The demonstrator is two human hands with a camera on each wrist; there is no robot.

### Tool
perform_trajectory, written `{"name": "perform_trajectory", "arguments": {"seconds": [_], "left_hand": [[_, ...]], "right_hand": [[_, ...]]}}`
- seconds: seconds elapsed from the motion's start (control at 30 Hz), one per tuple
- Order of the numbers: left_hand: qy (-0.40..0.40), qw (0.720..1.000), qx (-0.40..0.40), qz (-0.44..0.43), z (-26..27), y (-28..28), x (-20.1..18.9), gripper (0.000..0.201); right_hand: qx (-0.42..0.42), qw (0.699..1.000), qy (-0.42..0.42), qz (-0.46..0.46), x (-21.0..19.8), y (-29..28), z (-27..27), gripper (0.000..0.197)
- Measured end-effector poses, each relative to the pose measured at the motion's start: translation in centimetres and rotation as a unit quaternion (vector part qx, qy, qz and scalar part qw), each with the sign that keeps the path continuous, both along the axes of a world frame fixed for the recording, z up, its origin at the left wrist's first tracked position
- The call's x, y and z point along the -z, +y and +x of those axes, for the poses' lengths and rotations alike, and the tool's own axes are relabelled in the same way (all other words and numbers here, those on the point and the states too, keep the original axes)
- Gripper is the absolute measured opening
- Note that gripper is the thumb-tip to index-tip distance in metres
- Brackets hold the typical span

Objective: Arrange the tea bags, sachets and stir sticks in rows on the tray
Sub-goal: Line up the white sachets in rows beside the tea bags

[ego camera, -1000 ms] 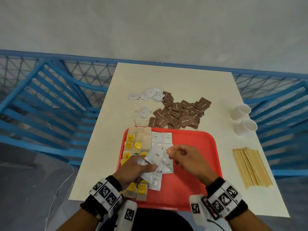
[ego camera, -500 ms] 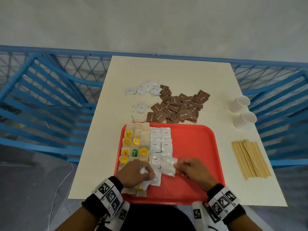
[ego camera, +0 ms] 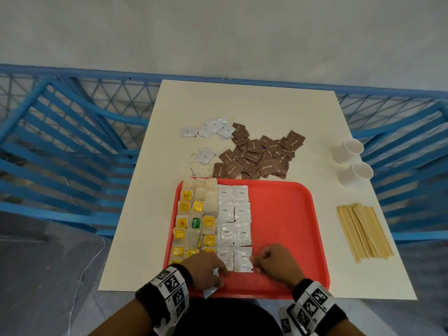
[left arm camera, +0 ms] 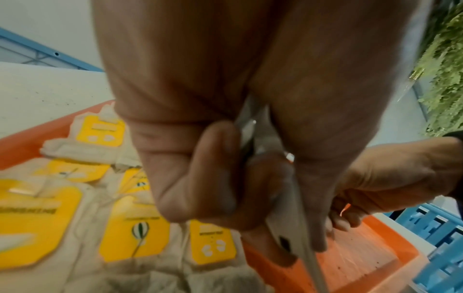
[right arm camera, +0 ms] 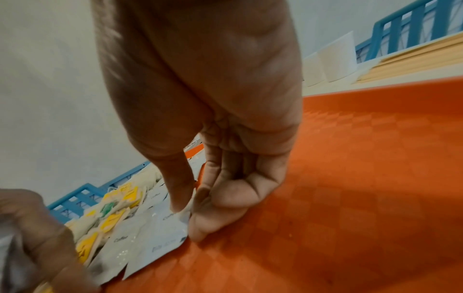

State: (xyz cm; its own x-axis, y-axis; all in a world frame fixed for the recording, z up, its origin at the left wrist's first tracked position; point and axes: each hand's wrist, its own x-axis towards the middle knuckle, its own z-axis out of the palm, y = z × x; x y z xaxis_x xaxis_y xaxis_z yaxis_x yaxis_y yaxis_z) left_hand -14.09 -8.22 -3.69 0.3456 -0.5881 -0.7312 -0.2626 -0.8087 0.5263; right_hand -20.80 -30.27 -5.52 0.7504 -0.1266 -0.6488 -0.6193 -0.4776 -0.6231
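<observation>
- right fingers pinching near coffee sachet by its edge; left hand clutching spare sachets.
- thin, light, slippery foil, probably; best pinched at a corner, laid flat on tray.

wall: pale, plain | railing: blue metal | table: cream | floor: grey

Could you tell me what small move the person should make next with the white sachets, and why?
Probably let the right hand release the nearest coffee sachet it pinches at the edge, since that sachet already lies flat, closing the two white columns on the tray. The left hand holds spare white sachets, so a third column beside them seems next.
</observation>
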Motion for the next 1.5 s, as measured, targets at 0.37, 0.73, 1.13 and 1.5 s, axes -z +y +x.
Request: {"name": "perform_trajectory", "arguments": {"seconds": [0.37, 0.73, 1.13, 1.5], "left_hand": [[0.007, 0.991, -0.094, -0.098, 0.5, 2.2, 0.4, 0.029], [0.161, 0.892, -0.346, -0.243, 1.7, 2.9, -3.7, 0.022], [0.161, 0.807, -0.436, -0.363, 3.0, 1.1, -6.6, 0.028], [0.066, 0.858, -0.383, -0.337, 3.6, 2.2, -6.6, 0.016]], "right_hand": [[-0.111, 0.991, -0.01, -0.078, 0.2, 0.1, 0.0, 0.029], [-0.105, 0.99, -0.032, -0.084, -1.7, 0.7, 0.4, 0.031], [0.061, 0.959, -0.172, 0.219, -10.3, 3.1, 3.0, 0.032], [-0.022, 0.966, -0.132, 0.223, -10.7, 2.6, 3.7, 0.019]]}}
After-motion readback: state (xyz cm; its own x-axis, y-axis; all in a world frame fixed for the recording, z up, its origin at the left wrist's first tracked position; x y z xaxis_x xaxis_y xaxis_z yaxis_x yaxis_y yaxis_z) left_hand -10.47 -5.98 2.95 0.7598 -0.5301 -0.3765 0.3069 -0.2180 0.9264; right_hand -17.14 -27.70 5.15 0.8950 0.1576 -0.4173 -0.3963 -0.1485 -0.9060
